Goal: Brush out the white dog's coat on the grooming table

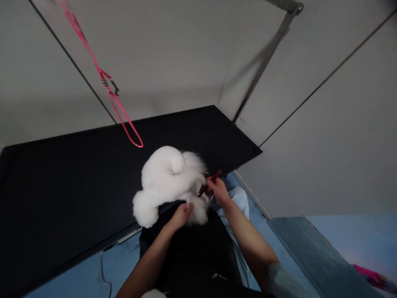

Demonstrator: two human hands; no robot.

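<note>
A white fluffy dog-shaped body [164, 174] lies at the near edge of the black table, with rounded tufts of fur; I cannot tell whether it is a live dog or a model. My left hand [182, 215] is closed on a white piece at its lower side. My right hand [218, 190] is closed around a narrow dark red tool [215, 175], whose lower end points into the fur. The tool's kind is too blurred to tell. A loose tuft of white fur [198, 212] hangs between my hands, over my dark apron [195, 256].
The black ribbed table [77, 174] stretches to the left. A pink loop leash [124, 116] with a metal clip hangs above it. A metal arm [263, 68] rises at the back right against the grey wall. A cable [102, 269] runs down to the blue floor.
</note>
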